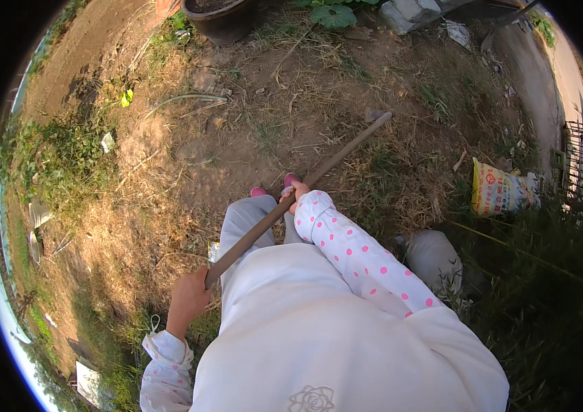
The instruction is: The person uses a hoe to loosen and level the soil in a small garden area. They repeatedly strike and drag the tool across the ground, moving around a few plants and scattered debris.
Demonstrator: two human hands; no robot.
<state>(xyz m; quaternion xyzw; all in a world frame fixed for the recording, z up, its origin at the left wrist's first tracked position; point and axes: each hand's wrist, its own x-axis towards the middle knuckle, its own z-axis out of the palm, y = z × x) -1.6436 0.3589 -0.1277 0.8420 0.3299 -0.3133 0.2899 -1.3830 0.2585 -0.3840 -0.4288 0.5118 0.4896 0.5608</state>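
Observation:
A long wooden-handled tool, apparently a hoe (345, 150), slants across the front of my body. My left hand (188, 297) is closed around the near end of its handle, at my left hip. Farther along, in front of my knees, my right hand (297, 194) grips the same handle. The far end points ahead and to the right, low over dry grass and soil. A small greyish piece (372, 114) shows at that end, too unclear to tell its shape.
A dark round planter (222, 23) and white blocks (409, 14) lie ahead. On my right are a printed fertilizer sack (505, 188), a whitish sack (433, 257) and dark shrubs (543, 309). Green vines (65, 149) grow on the left. A pale hose-like stalk (186, 99) lies on the ground.

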